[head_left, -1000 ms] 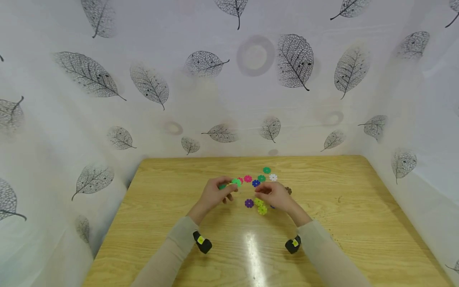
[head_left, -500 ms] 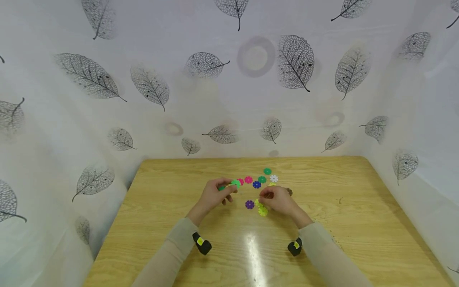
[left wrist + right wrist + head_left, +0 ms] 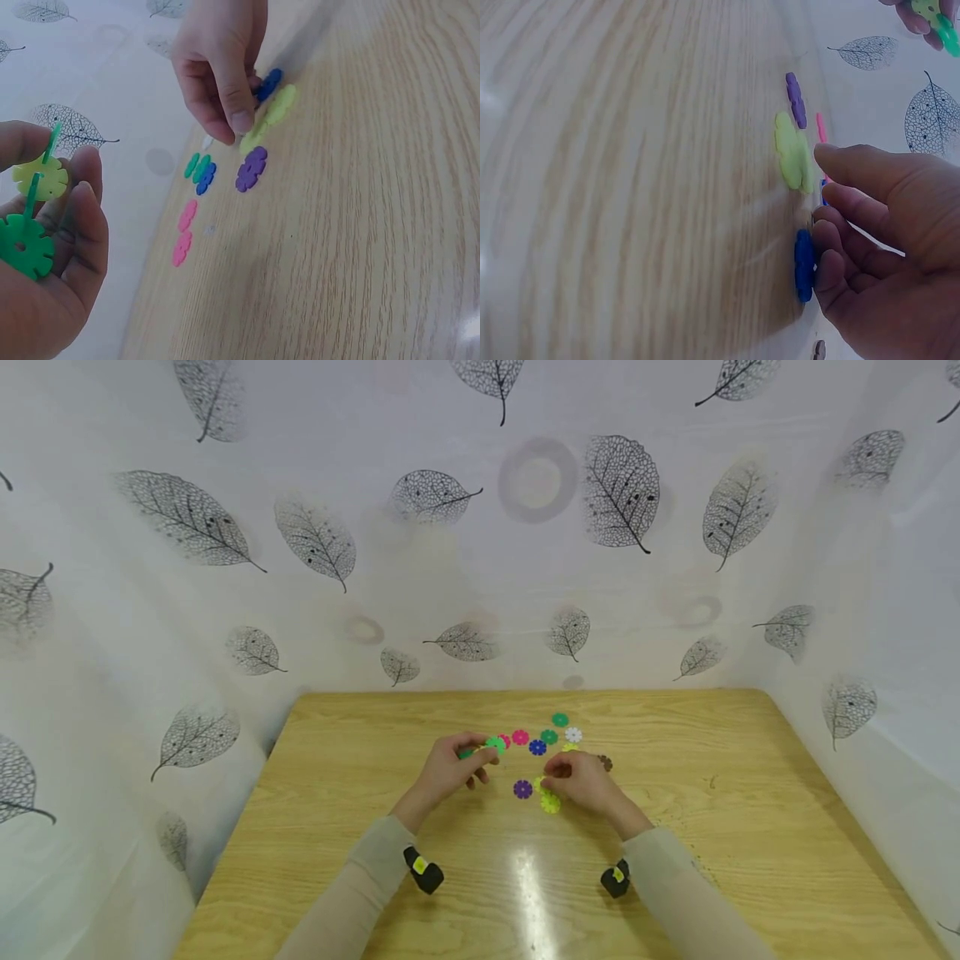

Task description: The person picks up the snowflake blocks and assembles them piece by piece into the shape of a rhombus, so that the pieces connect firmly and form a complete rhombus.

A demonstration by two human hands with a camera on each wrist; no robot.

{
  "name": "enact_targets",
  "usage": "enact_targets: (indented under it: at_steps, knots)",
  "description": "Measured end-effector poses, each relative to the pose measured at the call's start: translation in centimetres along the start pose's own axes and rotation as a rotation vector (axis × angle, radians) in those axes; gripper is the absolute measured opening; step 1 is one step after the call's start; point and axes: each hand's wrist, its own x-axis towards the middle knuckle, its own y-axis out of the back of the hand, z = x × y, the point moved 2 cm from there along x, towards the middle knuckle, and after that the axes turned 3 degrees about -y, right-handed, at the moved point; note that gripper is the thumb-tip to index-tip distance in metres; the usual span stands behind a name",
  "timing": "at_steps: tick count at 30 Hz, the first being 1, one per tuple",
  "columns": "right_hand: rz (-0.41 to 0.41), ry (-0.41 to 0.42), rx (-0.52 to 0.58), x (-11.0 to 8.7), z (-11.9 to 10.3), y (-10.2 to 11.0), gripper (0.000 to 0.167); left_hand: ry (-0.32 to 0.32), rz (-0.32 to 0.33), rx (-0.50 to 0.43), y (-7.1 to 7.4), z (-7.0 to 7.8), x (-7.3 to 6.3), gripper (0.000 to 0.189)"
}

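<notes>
My left hand (image 3: 447, 766) holds a small joined build of notched snowflake discs above the table. In the left wrist view it includes a yellow disc (image 3: 49, 180) and a green disc (image 3: 30, 251), with a further green one seen edge-on. My right hand (image 3: 588, 779) is low over the table, fingers bent loosely, and no disc shows between thumb and forefinger. Its thumb is close to two overlapping yellow discs (image 3: 791, 154); whether it touches them I cannot tell. Just under its other fingers lies a blue disc (image 3: 803, 266), hidden in the head view.
Around the hands lie a purple disc (image 3: 522, 789), another blue disc (image 3: 537, 747), pink discs (image 3: 520, 737), green discs (image 3: 560, 719), a white disc (image 3: 573, 735) and a brown disc (image 3: 605, 763). A leaf-print curtain (image 3: 480, 568) encloses the wooden table (image 3: 337, 827).
My right hand has shifted slightly right and towards me, uncovering a yellow disc behind it and covering the blue disc beside it. My left hand keeps its hold, nearly still.
</notes>
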Motion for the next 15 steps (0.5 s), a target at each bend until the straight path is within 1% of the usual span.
enact_targets:
  at_steps: [8,15]
  knots:
    - [0.025,0.008,-0.016,-0.15,-0.34,-0.09,0.018,0.011,0.007,0.006,-0.10,0.06,0.05,0.033]
    - [0.027,0.015,-0.029,-0.18,-0.47,-0.22,0.014,0.009,0.006,0.005,-0.11,0.00,-0.10,0.033]
